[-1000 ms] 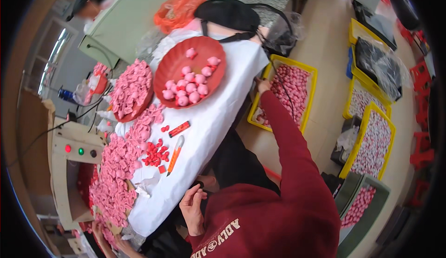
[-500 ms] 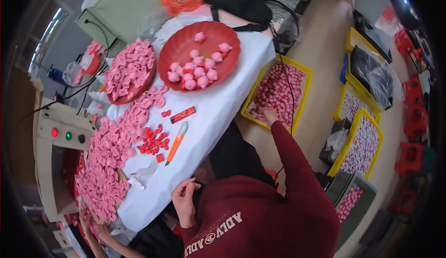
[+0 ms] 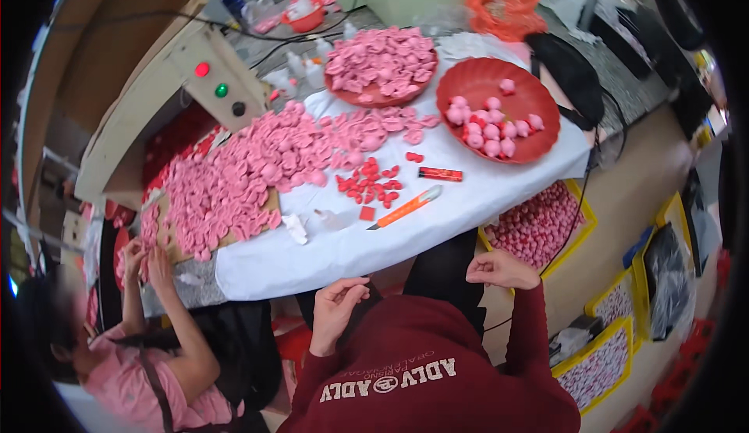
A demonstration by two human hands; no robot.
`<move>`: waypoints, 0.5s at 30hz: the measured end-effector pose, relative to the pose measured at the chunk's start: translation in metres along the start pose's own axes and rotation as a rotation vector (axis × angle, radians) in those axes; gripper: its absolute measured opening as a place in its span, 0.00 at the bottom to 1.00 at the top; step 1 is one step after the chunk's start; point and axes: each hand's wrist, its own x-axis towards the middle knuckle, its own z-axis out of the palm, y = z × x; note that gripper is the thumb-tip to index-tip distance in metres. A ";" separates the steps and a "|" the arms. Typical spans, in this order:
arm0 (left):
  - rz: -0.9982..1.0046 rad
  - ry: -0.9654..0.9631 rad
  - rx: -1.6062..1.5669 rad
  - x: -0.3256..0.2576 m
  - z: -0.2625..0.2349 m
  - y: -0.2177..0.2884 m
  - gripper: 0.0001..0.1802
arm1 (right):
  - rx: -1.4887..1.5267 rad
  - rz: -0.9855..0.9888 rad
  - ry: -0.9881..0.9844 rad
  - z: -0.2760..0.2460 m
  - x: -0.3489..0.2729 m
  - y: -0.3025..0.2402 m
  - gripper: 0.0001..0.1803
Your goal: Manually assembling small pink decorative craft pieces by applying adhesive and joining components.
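My left hand [image 3: 337,314] is near the front edge of the white-covered table [image 3: 257,271], fingers loosely bent and thumb a little apart, nothing visible in it. Over the near edge of a yellow crate [image 3: 587,218] of pink-and-red balls [image 3: 534,226], my right hand [image 3: 505,270] has its fingertips drawn together, with no object showing between them. On the cloth beyond my hands are an orange utility knife [image 3: 406,208], small red pieces [image 3: 367,182], a red square block [image 3: 367,213] and a red tube-like item [image 3: 440,174]. A red scalloped dish [image 3: 538,143] bears several pink balls [image 3: 491,130].
Flat pink pieces [image 3: 234,172] heap across the table's left, with more in a second red dish [image 3: 390,90]. A beige machine [image 3: 175,94] with coloured buttons stands beyond. At left, a co-worker [image 3: 148,370] handles pink pieces. Yellow crates [image 3: 628,355] stand on the floor at right.
My right hand has come up out of the crate of balls and back toward my body. My left hand stays near the table edge. The view has turned left, showing more of the co-worker.
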 end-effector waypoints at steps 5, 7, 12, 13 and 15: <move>0.041 0.136 0.019 0.000 -0.028 0.005 0.08 | -0.025 -0.355 0.271 0.003 0.023 -0.084 0.08; 0.078 0.215 0.007 0.002 -0.041 0.011 0.08 | -0.145 -0.408 0.375 -0.007 0.042 -0.116 0.07; 0.115 0.314 0.077 0.012 -0.084 0.036 0.07 | -0.449 -0.506 0.526 -0.084 0.096 -0.166 0.06; 0.149 0.314 0.133 0.019 -0.089 0.042 0.07 | -0.386 -0.493 0.536 -0.108 0.109 -0.170 0.07; 0.166 0.296 0.183 0.040 -0.094 0.058 0.07 | -0.484 -0.505 0.657 -0.151 0.139 -0.177 0.07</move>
